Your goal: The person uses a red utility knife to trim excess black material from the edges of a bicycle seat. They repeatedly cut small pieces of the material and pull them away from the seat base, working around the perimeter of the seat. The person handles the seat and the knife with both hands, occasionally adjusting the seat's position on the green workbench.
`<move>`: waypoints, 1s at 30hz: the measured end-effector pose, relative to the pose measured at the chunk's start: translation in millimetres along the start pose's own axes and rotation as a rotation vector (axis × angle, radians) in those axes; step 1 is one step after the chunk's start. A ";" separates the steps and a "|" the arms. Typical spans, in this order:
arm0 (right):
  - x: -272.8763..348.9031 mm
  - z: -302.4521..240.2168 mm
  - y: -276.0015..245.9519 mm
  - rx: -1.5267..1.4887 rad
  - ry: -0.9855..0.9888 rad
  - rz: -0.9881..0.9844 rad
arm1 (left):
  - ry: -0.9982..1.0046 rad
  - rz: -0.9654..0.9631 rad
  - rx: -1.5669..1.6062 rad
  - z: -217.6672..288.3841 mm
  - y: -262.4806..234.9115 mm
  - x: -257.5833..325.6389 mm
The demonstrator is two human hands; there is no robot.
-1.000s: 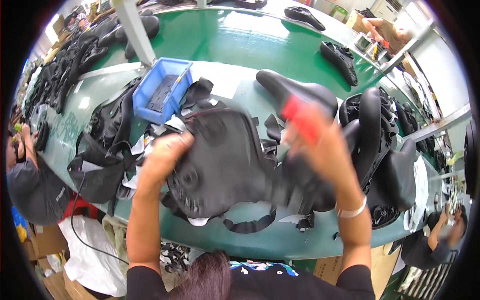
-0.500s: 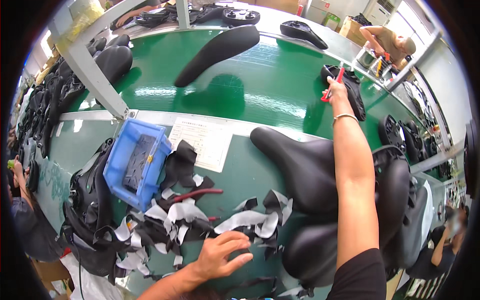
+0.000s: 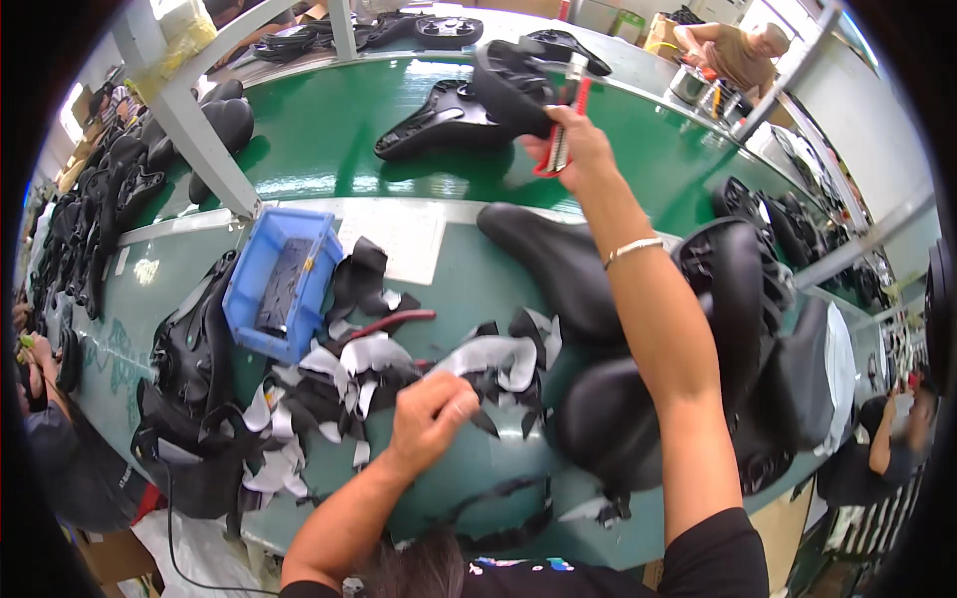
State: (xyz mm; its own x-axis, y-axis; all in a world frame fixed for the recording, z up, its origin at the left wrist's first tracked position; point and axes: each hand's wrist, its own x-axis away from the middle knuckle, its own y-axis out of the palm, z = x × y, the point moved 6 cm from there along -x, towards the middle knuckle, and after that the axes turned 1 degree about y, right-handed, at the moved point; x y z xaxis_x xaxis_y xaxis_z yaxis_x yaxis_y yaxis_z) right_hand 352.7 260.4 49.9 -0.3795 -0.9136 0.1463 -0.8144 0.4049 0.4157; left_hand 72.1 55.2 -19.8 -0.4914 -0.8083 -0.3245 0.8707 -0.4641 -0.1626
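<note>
My right hand (image 3: 578,154) is raised over the green surface, closed around a red utility knife (image 3: 561,128) with a silvery part. Its fingers also meet the edge of a black bicycle saddle (image 3: 508,88), which is tilted up. Just left of that, another black saddle (image 3: 429,125) lies with its underside showing. Lower down, my left hand (image 3: 431,414) is closed near black and white offcuts (image 3: 488,359); whatever its fingers hold, if anything, is hidden. Several smooth black saddles (image 3: 608,409) lie beneath and beside my right forearm.
A blue bin (image 3: 284,344) with dark strips stands left, near a paper sheet (image 3: 414,249) and a dark red handle (image 3: 394,321). More saddle pieces (image 3: 194,339) lie left of it. A grey post (image 3: 194,130) rises at upper left. Other people sit around the benches.
My right hand has moved left with the knife and now meets a saddle. The saddle earlier seen above its shadow is gone from that pose; one lies underside up there. My left fingers have closed.
</note>
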 end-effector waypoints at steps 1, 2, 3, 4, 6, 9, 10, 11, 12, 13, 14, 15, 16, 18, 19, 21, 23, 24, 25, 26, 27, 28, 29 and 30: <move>37.6 -3.1 16.2 0.004 0.011 -0.064 | -0.038 0.015 0.061 2.5 -5.6 2.0; 77.4 -5.6 29.4 0.019 0.012 -0.141 | -0.113 0.082 0.293 -6.3 -11.7 6.0; 117.0 -8.4 34.0 0.040 0.013 -0.209 | -0.191 0.143 0.533 -16.6 -14.9 8.2; 152.1 -7.1 32.9 0.104 0.057 -0.272 | -0.208 0.119 0.720 -16.4 -26.0 3.5; 216.1 -0.3 15.9 0.245 0.102 -0.331 | -0.344 0.173 0.997 -2.8 -36.1 0.7; 293.2 9.8 -10.3 0.808 -0.225 -0.411 | -0.562 0.197 1.019 13.6 -38.3 37.4; 315.8 18.0 -15.5 0.936 -0.226 -0.466 | -0.693 0.067 0.984 20.4 -26.2 42.3; 337.0 27.0 -17.8 1.055 -0.226 -0.532 | -0.835 0.068 0.723 11.8 -24.3 59.8; 346.8 34.7 -22.9 1.059 -0.258 -0.517 | -0.778 0.130 0.828 15.8 -17.1 68.7; 355.2 38.6 -29.3 1.073 -0.293 -0.488 | -0.819 0.115 0.838 13.4 -17.2 75.8; 362.8 40.0 -36.0 1.086 -0.328 -0.456 | -0.776 0.125 0.776 19.3 -19.6 79.9; 369.5 33.9 -36.3 1.096 -0.318 -0.447 | -0.733 0.145 0.708 28.0 -24.4 83.0; 376.2 30.3 -40.3 1.140 -0.382 -0.475 | -0.712 0.115 0.569 23.9 -30.8 85.9; 387.0 30.0 -50.1 1.249 -0.445 -0.532 | -0.681 0.091 0.444 27.2 -38.3 83.8; 391.6 28.7 -55.1 1.326 -0.450 -0.549 | -0.659 0.063 0.402 34.1 -38.0 76.2; 396.6 23.5 -51.3 1.458 -0.589 -0.638 | -0.656 0.006 0.315 42.2 -34.8 62.8; 392.0 18.9 -38.0 1.560 -0.860 -0.784 | -0.637 -0.053 0.241 60.8 -25.1 46.9; 387.3 20.9 -35.9 1.624 -0.890 -0.827 | -0.652 -0.078 0.166 54.8 -24.1 42.7; 387.1 22.3 -39.5 1.669 -0.795 -0.838 | -0.678 -0.087 0.037 54.1 -26.8 39.4; 390.5 22.8 -44.2 1.711 -0.700 -0.847 | -0.662 -0.114 0.034 55.4 -24.3 35.3; 393.5 26.5 -49.3 1.746 -0.603 -0.867 | -0.652 -0.132 0.031 54.3 -23.5 34.7; 402.8 29.1 -58.0 1.758 -0.557 -0.820 | -0.642 -0.104 0.019 54.1 -25.9 35.2; 414.8 37.2 -69.7 1.787 -0.528 -0.771 | -0.631 -0.075 0.007 53.9 -28.9 38.0; 428.0 45.9 -77.9 1.721 -0.467 -0.696 | -0.622 -0.048 -0.005 53.0 -30.0 42.7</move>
State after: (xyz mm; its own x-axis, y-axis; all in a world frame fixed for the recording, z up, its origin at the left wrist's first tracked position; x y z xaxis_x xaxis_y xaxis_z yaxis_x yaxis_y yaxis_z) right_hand 233.6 -160.4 39.0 0.3261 -0.9448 0.0305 -0.2331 -0.1117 -0.9660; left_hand 24.0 15.4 20.6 -0.4478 -0.8469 0.2868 0.8467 -0.5047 -0.1683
